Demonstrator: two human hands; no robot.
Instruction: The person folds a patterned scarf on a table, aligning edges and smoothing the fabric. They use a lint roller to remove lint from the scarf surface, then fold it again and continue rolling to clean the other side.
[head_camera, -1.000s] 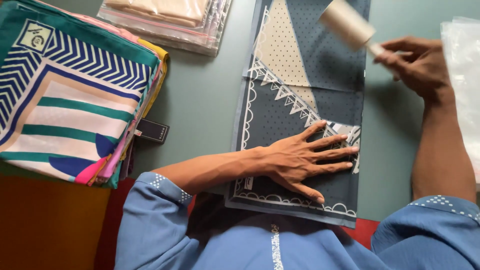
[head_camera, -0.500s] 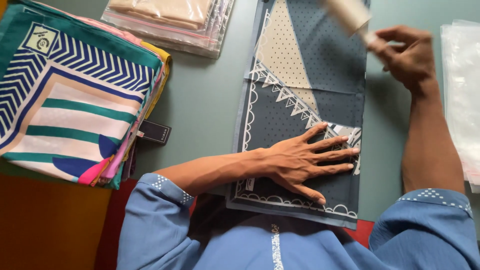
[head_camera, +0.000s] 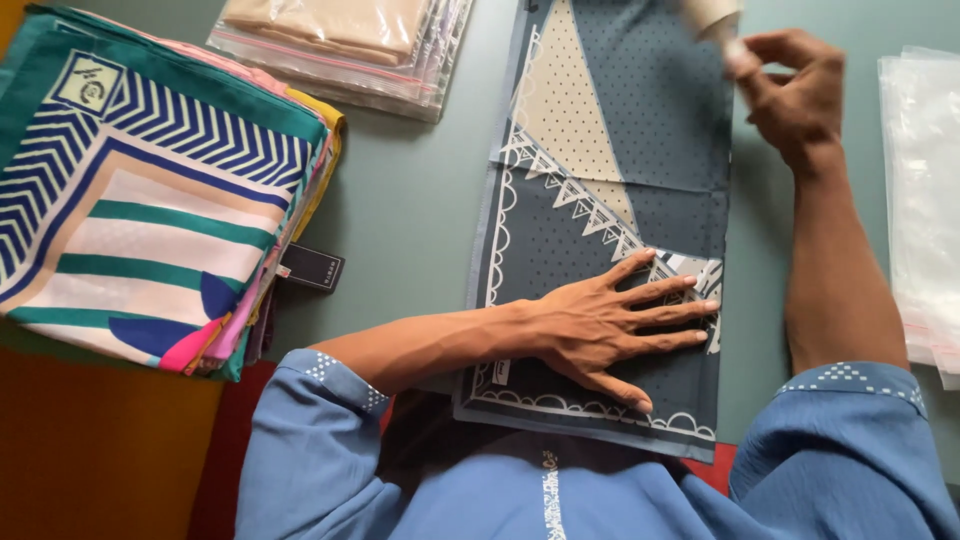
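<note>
A folded grey-blue scarf with white dots, scalloped edging and a beige triangle lies on the grey-green table. My left hand lies flat on its near end, fingers spread and pointing right. My right hand is at the scarf's far right edge, gripping the handle of a beige lint roller whose head is partly cut off by the frame's top.
A stack of folded patterned scarves sits at the left, with a small black tag beside it. Bagged beige scarves lie at the back. Clear plastic bags are piled at the right edge.
My right hand has carried the lint roller farther away, toward the scarf's far end and frame top. My left hand has stayed pressed on the scarf.
</note>
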